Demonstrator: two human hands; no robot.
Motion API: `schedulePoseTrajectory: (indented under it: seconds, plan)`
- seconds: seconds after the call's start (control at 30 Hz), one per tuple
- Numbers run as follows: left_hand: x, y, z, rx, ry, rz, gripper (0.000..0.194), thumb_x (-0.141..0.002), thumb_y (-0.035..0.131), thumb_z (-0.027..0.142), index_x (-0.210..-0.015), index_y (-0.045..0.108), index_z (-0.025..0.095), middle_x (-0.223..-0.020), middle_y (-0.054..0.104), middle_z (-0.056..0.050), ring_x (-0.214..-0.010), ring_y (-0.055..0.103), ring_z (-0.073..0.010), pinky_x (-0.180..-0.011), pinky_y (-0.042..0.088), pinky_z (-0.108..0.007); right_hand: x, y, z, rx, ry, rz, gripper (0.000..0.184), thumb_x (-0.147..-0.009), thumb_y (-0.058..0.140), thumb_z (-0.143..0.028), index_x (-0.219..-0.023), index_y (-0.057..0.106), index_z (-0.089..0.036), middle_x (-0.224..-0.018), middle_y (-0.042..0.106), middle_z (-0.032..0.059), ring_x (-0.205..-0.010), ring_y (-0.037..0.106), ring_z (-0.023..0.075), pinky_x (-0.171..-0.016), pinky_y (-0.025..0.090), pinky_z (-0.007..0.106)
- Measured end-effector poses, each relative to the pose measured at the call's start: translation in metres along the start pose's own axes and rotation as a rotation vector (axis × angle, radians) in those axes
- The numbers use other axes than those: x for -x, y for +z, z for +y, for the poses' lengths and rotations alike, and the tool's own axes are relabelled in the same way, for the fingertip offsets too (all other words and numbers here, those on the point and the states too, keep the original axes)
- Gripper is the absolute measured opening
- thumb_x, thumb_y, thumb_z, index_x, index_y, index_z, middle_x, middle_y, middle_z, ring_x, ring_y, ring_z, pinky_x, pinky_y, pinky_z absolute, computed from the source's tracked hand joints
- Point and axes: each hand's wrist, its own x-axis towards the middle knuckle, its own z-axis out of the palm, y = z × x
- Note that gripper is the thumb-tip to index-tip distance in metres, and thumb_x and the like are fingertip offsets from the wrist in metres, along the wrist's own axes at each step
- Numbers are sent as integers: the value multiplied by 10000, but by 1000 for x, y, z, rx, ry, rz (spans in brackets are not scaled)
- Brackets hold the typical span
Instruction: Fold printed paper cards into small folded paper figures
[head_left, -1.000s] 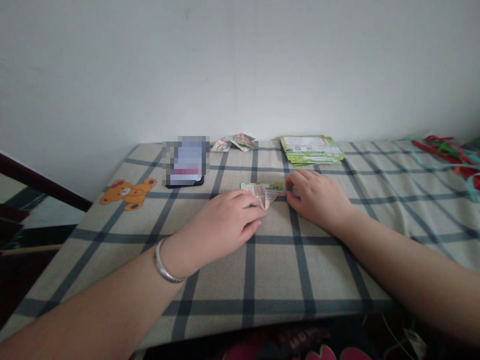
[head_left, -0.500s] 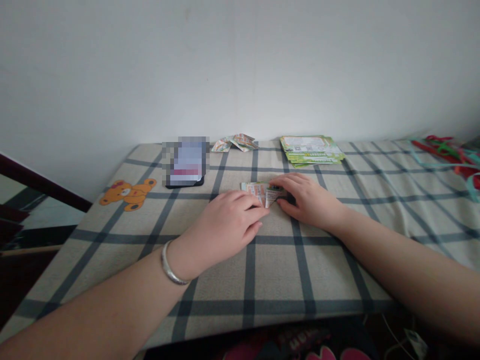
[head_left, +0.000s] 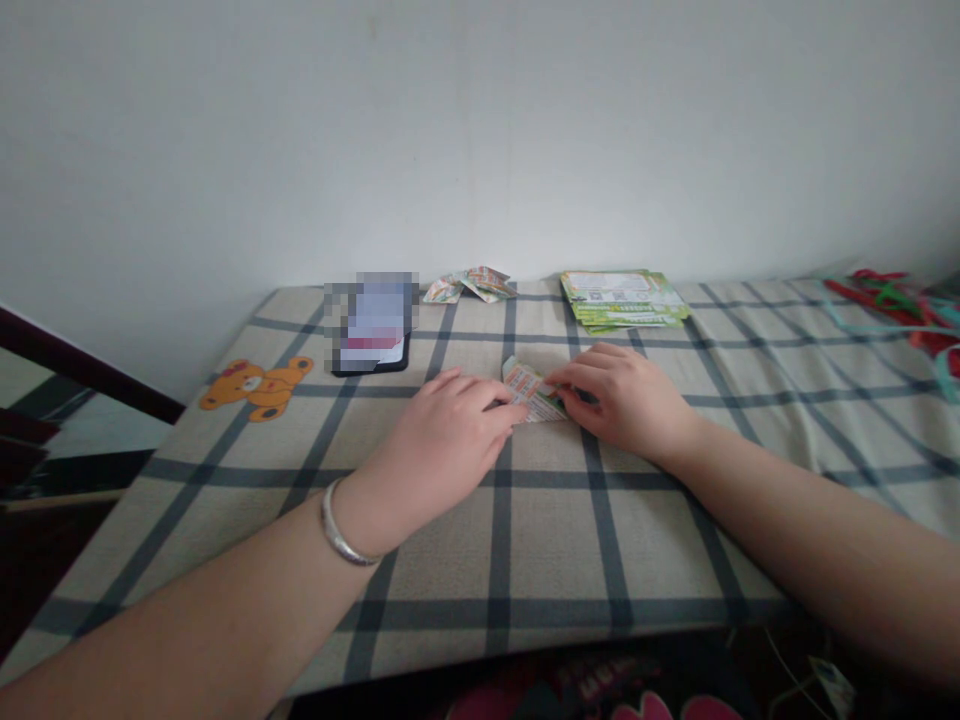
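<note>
A small folded piece of printed paper (head_left: pixel 525 382), white and green with orange print, lies on the checked tablecloth (head_left: pixel 555 540) between my hands. My left hand (head_left: pixel 454 430), a silver bangle on its wrist, grips the paper's left side with thumb and forefinger. On the other side, my right hand (head_left: pixel 622 400) pinches the paper's right edge, its fingers bent. Part of the paper is hidden under the fingertips. Behind it, a few folded paper pieces (head_left: pixel 487 283) rest near the wall, and a stack of green printed sheets (head_left: pixel 626 300) lies to their right.
A phone (head_left: pixel 375 325), partly blurred out, is at the back left. Near the left table edge there is a flat orange bear figure (head_left: pixel 255 388). Red, green and light blue ribbons (head_left: pixel 892 300) lie at the far right. A white wall (head_left: pixel 480 140) borders the table's back.
The folded paper has turned, so its printed face now slants with a corner pointing up and away. My right hand's fingers have drawn back slightly to its right edge. Other things stay put.
</note>
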Motion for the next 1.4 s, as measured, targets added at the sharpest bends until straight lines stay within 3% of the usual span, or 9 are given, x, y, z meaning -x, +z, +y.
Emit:
schedulePoseTrajectory:
  seconds: [0.4,0.63,0.87,1.03,1.4]
  plan:
    - [-2,1,-6,-56,-47,-4,223,-885,564,161,-1046,694,245,-1057,666,-26,-984,585,-243,-912,460,-443,3,1,-1,-181,-207,-28,234,-863,505,-120,-1007,678,-183,-891,673,57,-841,571,178,-767,440,301]
    - [-2,0,-5,3,-63,-30,247,-898,539,138,-1082,682,220,-1028,662,-45,-955,593,-225,-842,497,-393,1,5,0,-154,-205,-11,210,-901,493,-152,-1044,646,-161,-921,669,69,-853,570,182,-764,444,306]
    - [-1,7,-9,145,-44,-13,285,-886,531,75,-1088,671,217,-1124,650,-26,-1051,569,-207,-930,486,-378,-1,8,5,-121,-243,20,189,-937,515,-240,-994,693,-209,-968,691,41,-856,561,182,-765,451,307]
    - [-1,11,-9,180,-17,8,228,-891,526,68,-1021,668,190,-1078,655,-28,-1032,573,-199,-933,487,-369,-4,7,2,-88,-252,39,225,-948,505,-295,-974,705,-194,-984,700,53,-869,560,193,-781,462,329]
    - [-3,7,-8,106,-5,21,191,-900,544,126,-929,704,226,-950,671,-17,-891,605,-201,-812,497,-370,-3,10,-2,-14,-275,-1,217,-953,466,-275,-988,652,-168,-990,685,81,-989,581,225,-844,461,353]
